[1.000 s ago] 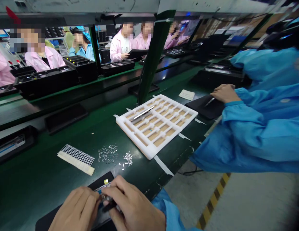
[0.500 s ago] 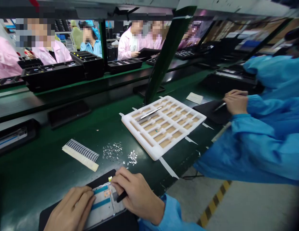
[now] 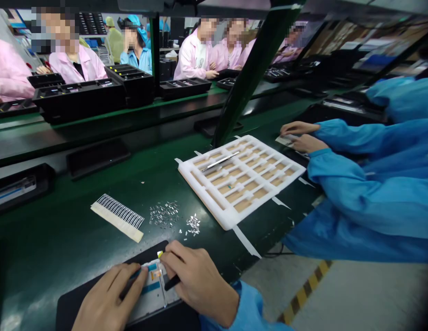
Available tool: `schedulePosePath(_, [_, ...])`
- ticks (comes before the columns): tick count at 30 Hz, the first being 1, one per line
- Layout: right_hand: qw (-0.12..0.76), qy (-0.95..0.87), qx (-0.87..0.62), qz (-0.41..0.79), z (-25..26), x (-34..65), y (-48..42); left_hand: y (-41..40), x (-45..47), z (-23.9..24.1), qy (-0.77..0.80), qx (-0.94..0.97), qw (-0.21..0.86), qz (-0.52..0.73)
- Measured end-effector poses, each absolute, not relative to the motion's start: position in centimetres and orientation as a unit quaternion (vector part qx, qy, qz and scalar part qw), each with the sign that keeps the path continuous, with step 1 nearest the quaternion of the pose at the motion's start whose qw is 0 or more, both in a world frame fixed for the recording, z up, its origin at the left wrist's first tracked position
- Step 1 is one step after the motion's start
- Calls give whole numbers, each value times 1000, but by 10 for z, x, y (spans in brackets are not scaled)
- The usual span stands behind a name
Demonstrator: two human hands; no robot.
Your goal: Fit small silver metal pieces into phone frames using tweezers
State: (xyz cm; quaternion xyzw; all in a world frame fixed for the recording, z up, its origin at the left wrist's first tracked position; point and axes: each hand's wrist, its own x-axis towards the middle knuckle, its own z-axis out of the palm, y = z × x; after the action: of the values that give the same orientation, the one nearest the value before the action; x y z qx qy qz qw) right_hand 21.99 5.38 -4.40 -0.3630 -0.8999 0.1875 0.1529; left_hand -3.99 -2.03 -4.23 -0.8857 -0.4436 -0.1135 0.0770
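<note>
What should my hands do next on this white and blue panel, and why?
Probably bring the black-handled tool in the right hand onto the small orange patch, while the left hand steadies the white-and-blue panel. The patch lies exposed between the hands, close to the tool's end, and the left hand already rests against the panel.

The left hand (image 3: 108, 299) and the right hand (image 3: 200, 282) are bare, and a loose bright-blue work-coat sleeve (image 3: 231, 308) of smooth, faintly shiny fabric, gathered in soft creases, reaches the right wrist and ends in a plain cuff
</note>
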Motion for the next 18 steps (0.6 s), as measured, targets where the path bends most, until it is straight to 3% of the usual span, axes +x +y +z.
schedulePosePath(5, [138, -907, -370, 145, -34, 215, 52, -19, -35, -49, -444, -883, 96, -117])
schedulePosePath(10, [180, -908, -377, 21, -51, 202, 23, -19, -40, -48, -435, -892, 101, -75])
schedulePosePath(15, [241, -880, -404, 67, -64, 196, 6, -11, -42, -42, -412, -899, 115, -95])
schedulePosePath(18, [277, -838, -427, 196, -47, 214, 17, -4, -44, -40, -433, -887, 97, -129])
